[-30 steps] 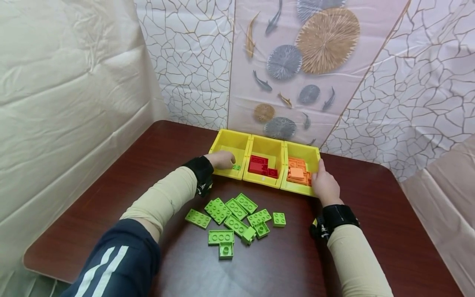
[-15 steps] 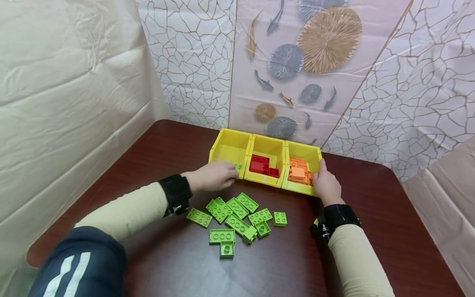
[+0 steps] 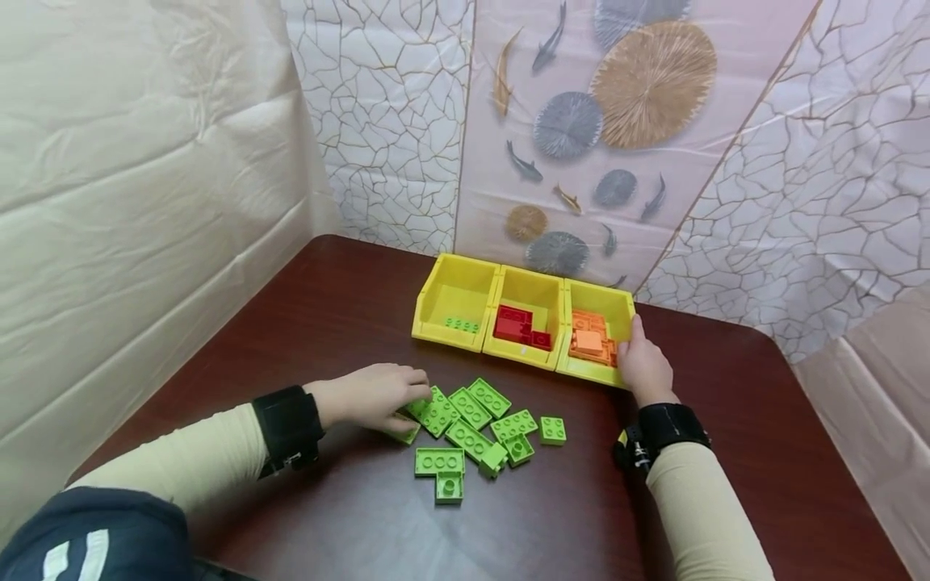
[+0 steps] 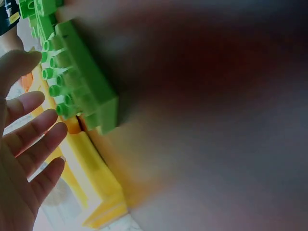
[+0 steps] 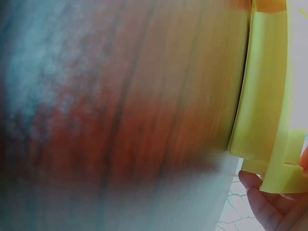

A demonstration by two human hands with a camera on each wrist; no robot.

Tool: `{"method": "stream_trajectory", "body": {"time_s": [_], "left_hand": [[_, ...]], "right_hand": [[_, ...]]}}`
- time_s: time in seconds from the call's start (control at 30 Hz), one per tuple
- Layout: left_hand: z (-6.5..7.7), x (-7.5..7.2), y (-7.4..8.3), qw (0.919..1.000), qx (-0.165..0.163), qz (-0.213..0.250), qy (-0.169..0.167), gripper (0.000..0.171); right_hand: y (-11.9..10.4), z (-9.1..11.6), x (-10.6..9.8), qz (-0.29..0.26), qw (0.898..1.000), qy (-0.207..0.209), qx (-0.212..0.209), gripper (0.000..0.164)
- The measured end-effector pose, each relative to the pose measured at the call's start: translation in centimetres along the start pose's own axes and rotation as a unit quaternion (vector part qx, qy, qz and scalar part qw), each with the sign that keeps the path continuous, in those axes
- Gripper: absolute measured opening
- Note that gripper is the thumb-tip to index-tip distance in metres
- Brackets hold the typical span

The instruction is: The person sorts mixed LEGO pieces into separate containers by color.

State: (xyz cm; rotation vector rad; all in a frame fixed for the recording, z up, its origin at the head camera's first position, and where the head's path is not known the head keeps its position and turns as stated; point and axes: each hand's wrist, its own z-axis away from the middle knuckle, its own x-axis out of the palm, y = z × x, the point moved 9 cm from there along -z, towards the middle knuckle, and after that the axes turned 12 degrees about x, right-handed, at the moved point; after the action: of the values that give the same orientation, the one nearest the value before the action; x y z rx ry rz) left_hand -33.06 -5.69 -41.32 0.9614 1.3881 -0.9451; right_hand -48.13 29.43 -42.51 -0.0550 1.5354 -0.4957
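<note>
My left hand (image 3: 374, 395) reaches over the left end of a spread of green toy building bricks (image 3: 468, 440). In the left wrist view its fingers (image 4: 36, 139) are spread, with the thumb tip near the studs of a green brick (image 4: 86, 79) and nothing in the grip. One flat green brick (image 3: 407, 434) is partly hidden under the hand. My right hand (image 3: 645, 367) holds the outer side wall of the right yellow bin (image 3: 621, 305), and in the right wrist view its fingertips curl at the corner of that yellow bin (image 5: 260, 96).
Three yellow bins stand joined in a row near the back wall. The left bin (image 3: 461, 294) holds a green brick (image 3: 462, 324), the middle one red bricks (image 3: 514, 324), the right one orange bricks (image 3: 588, 340). Patterned cloth (image 3: 392, 121) hangs behind the dark red-brown table (image 3: 327, 298).
My left hand has moved from the left bin down and toward me to the green bricks, uncovering the green brick in that bin. The right hand keeps its hold on the right bin.
</note>
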Motion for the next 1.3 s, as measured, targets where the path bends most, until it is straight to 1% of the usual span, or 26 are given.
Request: {"method": "stream_trajectory", "body": {"time_s": [0.07, 0.17, 0.27, 0.37, 0.63, 0.7, 0.77, 0.87, 0.93, 1.0, 1.07, 1.13, 1.23, 1.3], "left_hand": [[0.8, 0.0, 0.3, 0.9999, 0.003, -0.004, 0.016, 0.035], [1.8, 0.2, 0.7, 0.9996, 0.002, -0.006, 0.029, 0.034], [2.4, 0.6, 0.9, 0.9998, -0.002, -0.011, 0.019, 0.035], [2.7, 0.7, 0.9, 0.9999, -0.006, -0.010, 0.011, 0.036], [3.3, 0.7, 0.8, 0.9995, 0.001, -0.014, 0.027, 0.028], [3.5, 0.4, 0.6, 0.9995, 0.001, -0.010, 0.031, 0.026], [3.6, -0.1, 0.3, 0.9993, 0.002, -0.006, 0.038, 0.027], [3.6, -1.6, -0.3, 0.9983, 0.003, -0.007, 0.058, 0.028], [3.2, -3.1, -1.1, 0.9969, -0.001, -0.019, 0.076, 0.030], [2.4, -4.7, -2.1, 0.9947, -0.012, -0.033, 0.096, 0.030], [1.4, -6.3, -3.4, 0.9915, -0.032, -0.050, 0.116, 0.030], [0.2, -7.3, -4.9, 0.9886, -0.056, -0.063, 0.125, 0.029], [-2.0, -7.8, -7.6, 0.9857, -0.104, -0.065, 0.115, 0.028], [-3.5, -7.4, -9.6, 0.9834, -0.144, -0.057, 0.095, 0.028]], "right_hand": [[0.0, 0.1, 0.2, -0.001, 1.000, 0.001, 0.000, 0.061], [0.0, 0.0, 0.1, -0.001, 1.000, 0.010, -0.003, 0.061], [-0.1, -0.1, -0.3, -0.001, 1.000, 0.014, -0.004, 0.061], [-0.1, -0.1, -0.6, -0.002, 1.000, 0.014, -0.005, 0.061], [0.1, -0.2, -0.3, -0.002, 1.000, 0.002, -0.003, 0.061], [0.0, -0.1, -0.2, -0.001, 1.000, -0.001, -0.003, 0.061], [-0.1, -0.1, -0.1, -0.001, 1.000, -0.001, -0.002, 0.061], [-0.2, 0.0, -0.2, -0.001, 1.000, 0.001, -0.002, 0.061], [-0.2, -0.1, -0.2, 0.000, 1.000, 0.005, -0.004, 0.061], [-0.2, -0.1, -0.3, 0.000, 1.000, 0.007, -0.005, 0.061], [-0.2, -0.1, -0.3, 0.000, 1.000, 0.007, -0.004, 0.061], [-0.1, -0.1, -0.2, -0.002, 1.000, 0.003, -0.003, 0.061], [0.0, 0.0, 0.0, -0.004, 1.000, -0.004, 0.000, 0.061], [-0.1, 0.0, 0.1, -0.006, 1.000, -0.005, 0.001, 0.061]]}}
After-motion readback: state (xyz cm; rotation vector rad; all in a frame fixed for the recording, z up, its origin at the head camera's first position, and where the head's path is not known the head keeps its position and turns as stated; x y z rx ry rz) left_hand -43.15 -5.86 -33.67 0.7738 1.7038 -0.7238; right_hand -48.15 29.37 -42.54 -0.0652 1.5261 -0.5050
